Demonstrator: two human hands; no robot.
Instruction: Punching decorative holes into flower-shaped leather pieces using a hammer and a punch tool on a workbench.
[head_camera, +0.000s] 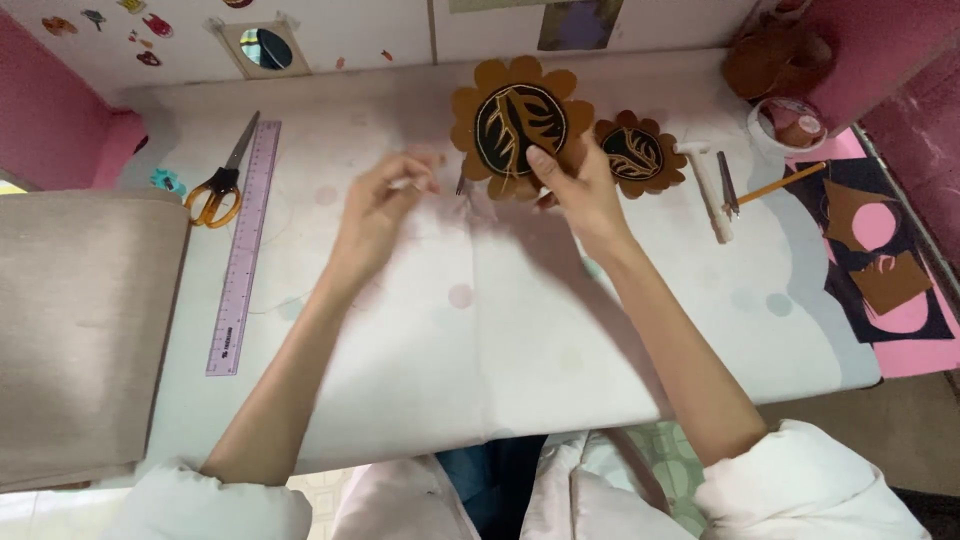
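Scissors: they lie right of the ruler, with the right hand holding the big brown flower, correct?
Not quite. The head view shows the scissors on the left of the ruler, overlapping its edge. The right hand does hold the big brown flower.

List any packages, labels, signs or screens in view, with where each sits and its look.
No screens or signs.
Round tub: table's far right, white rim, reddish-brown contents.
Wall picture: top centre, rectangular, dark purple and yellow.
Stickers: upper-left wall, small, multicoloured.
Ruler: left of the hands, long, translucent purple, with printed markings.
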